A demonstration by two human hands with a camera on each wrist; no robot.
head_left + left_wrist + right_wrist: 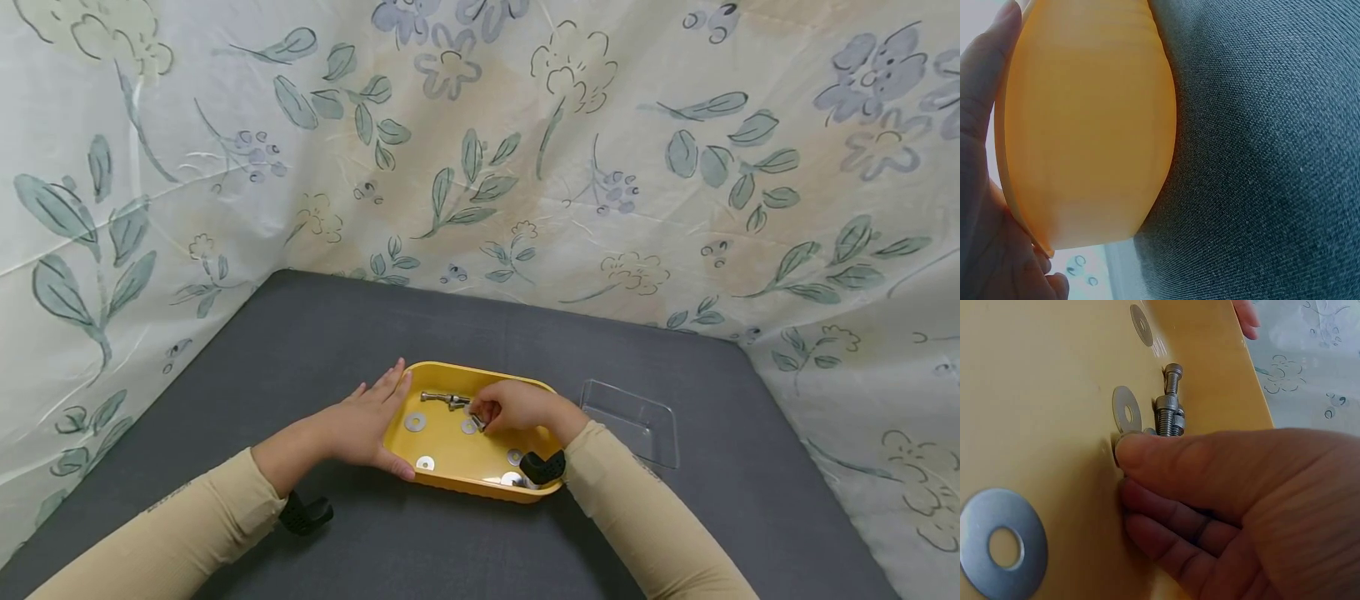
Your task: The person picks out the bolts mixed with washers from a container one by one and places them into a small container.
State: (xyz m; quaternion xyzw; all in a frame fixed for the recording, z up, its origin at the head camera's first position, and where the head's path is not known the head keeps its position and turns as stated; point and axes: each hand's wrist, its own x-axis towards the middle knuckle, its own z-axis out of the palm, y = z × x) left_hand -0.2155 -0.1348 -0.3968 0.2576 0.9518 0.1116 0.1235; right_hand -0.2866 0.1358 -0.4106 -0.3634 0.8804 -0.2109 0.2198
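Observation:
A yellow tray (450, 454) lies on the dark cloth. My left hand (367, 421) spans its left end, fingers straight along the far corner and thumb at the near rim. In the left wrist view the tray's outer wall (1091, 125) fills the middle beside that hand. Inside the tray, my right hand (517, 408) pinches a small metal bolt (477, 422) between thumb and fingertips; the fingers mostly hide it. Close by, several socket-head bolts (1169, 406) lie along the far wall. Flat washers (1002, 544) are scattered over the tray floor, one washer (1127, 407) just beyond my thumb.
A clear plastic box (630, 423) stands right of the tray, partly behind the right forearm. Black wrist mounts (306, 514) sit on both wrists. Floral curtains (480, 167) hang behind and at both sides of the dark cloth surface (352, 325).

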